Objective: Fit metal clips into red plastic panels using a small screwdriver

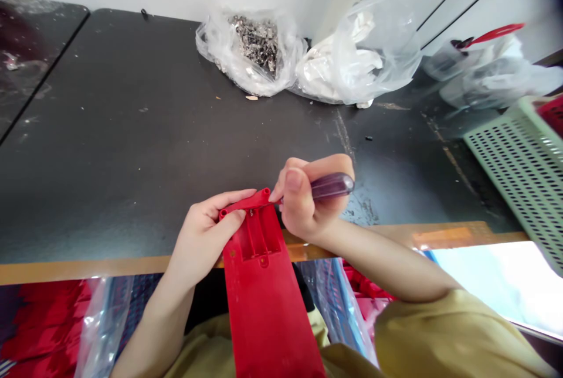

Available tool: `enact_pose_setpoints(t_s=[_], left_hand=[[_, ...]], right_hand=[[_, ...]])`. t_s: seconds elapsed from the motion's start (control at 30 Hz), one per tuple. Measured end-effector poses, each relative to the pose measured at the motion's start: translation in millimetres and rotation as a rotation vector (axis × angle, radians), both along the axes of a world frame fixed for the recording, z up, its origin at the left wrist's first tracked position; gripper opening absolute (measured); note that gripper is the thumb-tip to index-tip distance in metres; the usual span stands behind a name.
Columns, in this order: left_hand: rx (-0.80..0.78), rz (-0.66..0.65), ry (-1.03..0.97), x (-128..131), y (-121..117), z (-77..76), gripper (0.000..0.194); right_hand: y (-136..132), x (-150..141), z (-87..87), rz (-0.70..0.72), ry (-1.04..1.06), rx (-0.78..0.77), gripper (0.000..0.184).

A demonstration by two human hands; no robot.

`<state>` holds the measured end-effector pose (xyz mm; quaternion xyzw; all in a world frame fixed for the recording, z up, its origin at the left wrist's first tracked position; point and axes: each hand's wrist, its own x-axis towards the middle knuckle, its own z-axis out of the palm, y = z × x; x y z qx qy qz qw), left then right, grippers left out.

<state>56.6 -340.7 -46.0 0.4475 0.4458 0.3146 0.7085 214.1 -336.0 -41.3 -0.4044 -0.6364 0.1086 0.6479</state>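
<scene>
A long red plastic housing (270,313) extends from the table edge down toward my lap. Near its far end is an open battery compartment with a small spring at the top. My left hand (200,240) grips the far left corner, thumb on top beside the spring and fingers along the far edge. In my right hand (310,196) is a tool with a dark purple, translucent handle (333,186), perhaps a screwdriver. Its thin tip meets the far right corner of the housing; the exact contact point is hidden by my fingers.
On the dark table (132,132), a clear bag of small metal parts (259,44) stands at the back, beside a bag of white pieces (347,67). A pale green basket (519,161) is at the right. Red pieces (48,319) lie below the table edge.
</scene>
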Motion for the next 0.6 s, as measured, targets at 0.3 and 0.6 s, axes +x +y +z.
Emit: enact_pose_setpoints(t_s=[0.3, 0.6], left_hand=[[-0.012, 0.024, 0.031, 0.3, -0.4, 3.3, 0.021], [0.012, 0.051, 0.039, 1.6, -0.8, 1.6, 0.022]], right_hand=[[7.2, -1.5, -3.3, 0.023, 0.125, -0.004, 0.020], [8.1, -0.3, 4.5, 0.066, 0.275, -0.026, 0.019]])
